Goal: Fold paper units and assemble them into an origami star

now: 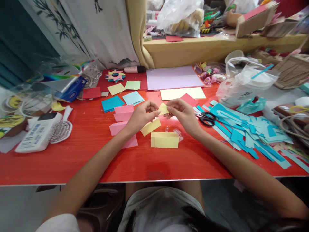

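Between both hands, a small piece of yellow paper (163, 109) is held above the red table. My left hand (144, 113) pinches its left edge, and my right hand (181, 112) grips its right side with thumb and fingers. Just below lies a tilted yellow paper piece (150, 127), with a creased yellow paper strip (165, 140) nearer me. Folded pink papers (124, 112) lie to the left, partly behind my left forearm. Black-handled scissors (207, 119) rest to the right of my right hand.
A pile of blue paper strips (253, 132) spreads over the right side. Blue squares (112, 103), a lilac sheet (170, 78) and a folded paper star ring (115, 76) lie farther back. A hairbrush (61, 129) and a white bottle (38, 132) sit left; a plastic bag (246, 83) stands right.
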`<action>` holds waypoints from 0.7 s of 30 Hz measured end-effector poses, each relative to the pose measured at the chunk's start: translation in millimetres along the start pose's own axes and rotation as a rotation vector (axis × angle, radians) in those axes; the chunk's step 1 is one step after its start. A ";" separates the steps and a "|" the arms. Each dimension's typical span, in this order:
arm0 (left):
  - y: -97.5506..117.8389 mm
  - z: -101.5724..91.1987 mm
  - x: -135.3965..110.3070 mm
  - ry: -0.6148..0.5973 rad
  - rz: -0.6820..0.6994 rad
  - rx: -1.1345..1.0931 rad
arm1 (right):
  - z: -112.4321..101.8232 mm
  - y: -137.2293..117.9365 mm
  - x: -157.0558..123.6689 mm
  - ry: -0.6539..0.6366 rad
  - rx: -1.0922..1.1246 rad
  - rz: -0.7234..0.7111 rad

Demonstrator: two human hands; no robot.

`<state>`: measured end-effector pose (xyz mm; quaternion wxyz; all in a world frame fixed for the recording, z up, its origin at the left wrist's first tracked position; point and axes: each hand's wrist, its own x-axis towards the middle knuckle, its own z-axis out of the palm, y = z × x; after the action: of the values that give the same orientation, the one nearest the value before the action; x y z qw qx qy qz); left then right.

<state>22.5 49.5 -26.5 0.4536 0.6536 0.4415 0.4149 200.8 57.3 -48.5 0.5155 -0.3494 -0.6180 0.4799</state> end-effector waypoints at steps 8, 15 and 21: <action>-2.0 -2.1 0.6 0.059 0.032 -0.025 | 0.5 1.4 -0.2 -0.063 0.001 0.008; -3.0 -2.0 2.5 0.031 0.010 -0.132 | -0.1 -0.2 1.1 -0.021 0.078 0.092; -5.5 -2.0 2.5 0.031 -0.034 -0.213 | -0.9 4.1 1.8 0.000 0.218 0.147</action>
<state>20.2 53.5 -30.9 0.5206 0.5875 0.4128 0.4620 201.0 60.4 -51.8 0.5137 -0.3356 -0.5351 0.5807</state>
